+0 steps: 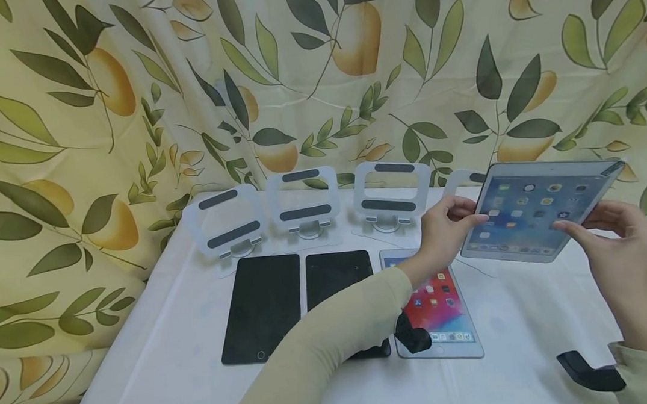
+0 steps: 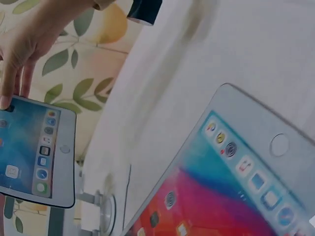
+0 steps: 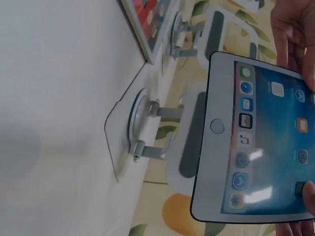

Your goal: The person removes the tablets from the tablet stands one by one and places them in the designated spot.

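A lit tablet (image 1: 535,217) is held in the air over the right back of the table, tilted with its screen toward me. My left hand (image 1: 446,230) grips its left edge, thumb in front. My right hand (image 1: 618,243) pinches its right edge, thumb on the screen. The right wrist view shows this tablet (image 3: 266,142) with its home button toward the camera, just in front of a white stand (image 3: 189,132). In the left wrist view the held tablet (image 2: 29,152) is at the left with the right hand (image 2: 22,44) on it.
Three white stands (image 1: 229,221) (image 1: 304,203) (image 1: 392,193) line the back; a fourth (image 1: 463,181) is mostly hidden behind the held tablet. Two dark tablets (image 1: 263,307) (image 1: 337,273) and one lit tablet (image 1: 442,305) lie flat on the white table (image 1: 524,326). A leaf-print curtain hangs behind.
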The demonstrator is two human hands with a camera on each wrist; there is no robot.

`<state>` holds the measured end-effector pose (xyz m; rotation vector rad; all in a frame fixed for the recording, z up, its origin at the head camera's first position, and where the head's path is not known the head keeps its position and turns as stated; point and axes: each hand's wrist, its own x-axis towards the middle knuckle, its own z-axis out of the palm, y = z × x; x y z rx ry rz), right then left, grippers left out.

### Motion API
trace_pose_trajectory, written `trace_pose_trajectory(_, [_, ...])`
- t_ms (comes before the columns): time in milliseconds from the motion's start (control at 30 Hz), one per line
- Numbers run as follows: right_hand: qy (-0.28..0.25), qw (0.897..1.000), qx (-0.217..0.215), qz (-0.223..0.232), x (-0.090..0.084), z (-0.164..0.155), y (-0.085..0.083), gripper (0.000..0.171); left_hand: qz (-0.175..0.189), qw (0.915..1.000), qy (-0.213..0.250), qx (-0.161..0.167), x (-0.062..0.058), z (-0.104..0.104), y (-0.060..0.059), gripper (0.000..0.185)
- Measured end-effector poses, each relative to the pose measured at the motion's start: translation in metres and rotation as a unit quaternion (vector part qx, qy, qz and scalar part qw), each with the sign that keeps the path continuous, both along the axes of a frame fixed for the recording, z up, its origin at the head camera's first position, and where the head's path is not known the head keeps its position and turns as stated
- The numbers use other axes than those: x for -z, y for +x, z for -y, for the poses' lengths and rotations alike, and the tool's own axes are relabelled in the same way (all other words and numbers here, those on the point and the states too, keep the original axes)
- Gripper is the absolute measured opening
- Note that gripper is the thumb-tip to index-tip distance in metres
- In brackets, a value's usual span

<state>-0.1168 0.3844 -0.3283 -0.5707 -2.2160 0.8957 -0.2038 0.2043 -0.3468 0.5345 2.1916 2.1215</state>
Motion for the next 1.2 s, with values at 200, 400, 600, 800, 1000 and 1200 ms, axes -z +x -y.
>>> trace_pose_trajectory(200, [0.008, 1.0, 0.0, 0.029, 0.003, -0.006, 0.009, 0.044, 0.019, 0.9998, 0.004, 0.007, 0.007, -0.002, 0.01, 0.016])
trace_pose_trajectory(400, [0.039, 0.996, -0.017, 0.084, 0.011, -0.013, 0.016, 0.028, 0.049, 0.9988, 0.003, 0.008, 0.018, -0.004, 0.017, 0.016])
trace_pose_trajectory(600, [0.055, 0.989, -0.051, 0.129, 0.023, -0.022, 0.023, 0.045, 0.079, 0.9966, -0.02, 0.01, 0.03, -0.006, 0.025, 0.016])
trace_pose_trajectory(800, [0.052, 0.982, -0.061, 0.169, 0.03, -0.031, 0.028, 0.05, 0.084, 0.9948, -0.057, 0.008, 0.04, -0.009, 0.032, 0.018])
trace_pose_trajectory(1000, [0.026, 0.98, -0.066, 0.185, 0.036, -0.036, 0.034, 0.054, 0.098, 0.9932, -0.06, 0.018, 0.046, -0.011, 0.038, 0.019])
trace_pose_trajectory(1200, [0.011, 0.976, -0.075, 0.202, 0.04, -0.046, 0.038, 0.057, 0.107, 0.9908, -0.078, 0.028, 0.046, -0.01, 0.046, 0.019])
